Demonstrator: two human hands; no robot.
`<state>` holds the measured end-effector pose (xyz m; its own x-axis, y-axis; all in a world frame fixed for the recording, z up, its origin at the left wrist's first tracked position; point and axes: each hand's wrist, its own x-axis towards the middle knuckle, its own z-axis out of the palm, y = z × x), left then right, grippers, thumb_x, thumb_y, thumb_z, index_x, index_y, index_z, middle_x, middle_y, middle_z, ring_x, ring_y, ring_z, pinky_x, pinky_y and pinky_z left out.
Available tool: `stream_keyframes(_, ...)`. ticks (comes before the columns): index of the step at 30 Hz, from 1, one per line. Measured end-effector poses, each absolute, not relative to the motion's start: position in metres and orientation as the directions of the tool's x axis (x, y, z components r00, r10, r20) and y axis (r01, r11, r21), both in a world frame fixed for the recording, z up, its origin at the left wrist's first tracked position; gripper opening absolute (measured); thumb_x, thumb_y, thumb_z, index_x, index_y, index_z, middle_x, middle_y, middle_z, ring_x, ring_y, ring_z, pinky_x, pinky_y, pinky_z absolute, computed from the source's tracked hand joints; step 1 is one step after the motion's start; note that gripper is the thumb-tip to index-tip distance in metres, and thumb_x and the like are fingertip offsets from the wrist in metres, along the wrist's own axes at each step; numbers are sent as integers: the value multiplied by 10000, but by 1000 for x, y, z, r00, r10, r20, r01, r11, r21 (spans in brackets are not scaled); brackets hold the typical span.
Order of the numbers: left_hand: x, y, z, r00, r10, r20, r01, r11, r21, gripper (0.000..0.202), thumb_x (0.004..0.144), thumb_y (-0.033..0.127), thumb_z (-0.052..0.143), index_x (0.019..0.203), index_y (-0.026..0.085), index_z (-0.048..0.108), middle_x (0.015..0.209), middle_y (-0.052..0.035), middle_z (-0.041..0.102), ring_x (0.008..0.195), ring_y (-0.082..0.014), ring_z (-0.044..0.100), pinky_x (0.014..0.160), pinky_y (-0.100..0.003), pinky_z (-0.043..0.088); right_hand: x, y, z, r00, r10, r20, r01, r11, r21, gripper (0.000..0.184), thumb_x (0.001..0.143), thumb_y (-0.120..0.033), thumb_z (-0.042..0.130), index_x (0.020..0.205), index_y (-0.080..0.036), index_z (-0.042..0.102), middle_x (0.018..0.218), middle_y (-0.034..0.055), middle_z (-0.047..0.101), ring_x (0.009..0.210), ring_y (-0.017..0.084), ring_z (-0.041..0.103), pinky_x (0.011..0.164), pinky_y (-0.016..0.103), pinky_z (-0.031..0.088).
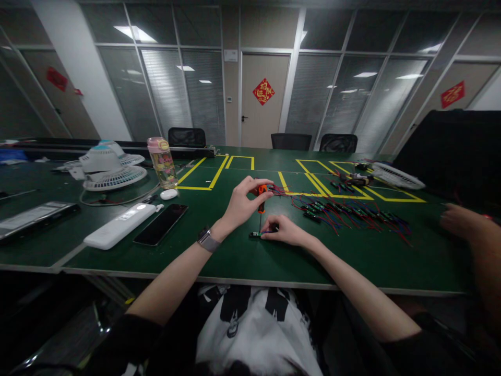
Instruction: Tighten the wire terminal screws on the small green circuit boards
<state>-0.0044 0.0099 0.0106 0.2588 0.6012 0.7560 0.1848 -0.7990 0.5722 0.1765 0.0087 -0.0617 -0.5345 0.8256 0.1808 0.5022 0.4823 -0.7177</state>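
Note:
My left hand (247,201) is closed round the orange and black handle of a screwdriver (262,193), which stands upright with its shaft pointing down. The screwdriver's tip meets a small green circuit board (255,235) lying on the table. At the board's right end, my right hand (285,230) pinches it down, its fingertips low against the tabletop. Red and blue wires (278,190) show behind the screwdriver handle. To the right of my hands lie several similar small boards with red and blue wires (344,209), spread in a loose row.
A white power bank (120,225), a black phone (161,224) and a pink-lidded bottle (162,163) stand or lie at left, with white fans (111,169) beyond. Yellow tape (195,188) marks the green table (219,261). Another person's hand (460,222) reaches in at right.

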Motion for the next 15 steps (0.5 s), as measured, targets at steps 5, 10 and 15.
stream_keyframes(5, -7, 6, 19, 396, 627, 671, 160, -767, 621, 351, 944, 241, 463, 1266, 203, 597, 1117, -85, 660, 966, -160, 623, 865, -297, 497, 175, 11, -58, -537, 833, 135, 536, 460, -708, 180, 712, -293, 742, 776, -129, 706, 691, 21, 659, 624, 128, 549, 589, 242, 422)
stream_keyframes(10, -6, 6, 30, 450, 617, 646, 184, -772, 609, 269, 853, 245, 611, 1107, 200, 688, 1068, -77, 685, 864, -155, 650, 816, -310, 533, 174, 11, -61, -516, 845, 143, 531, 446, -721, 170, 705, -286, 745, 765, -132, 708, 688, 22, 664, 630, 134, 562, 595, 248, 425)
stream_keyframes(15, -1, 16, 26, 421, 612, 670, 239, -787, 569, 235, 855, 308, 617, 1039, 186, 697, 996, -67, 663, 854, -159, 630, 792, -299, 518, 172, 6, -70, -450, 864, 225, 527, 461, -714, 154, 731, -270, 711, 800, -133, 699, 725, 29, 650, 660, 133, 556, 613, 247, 431)
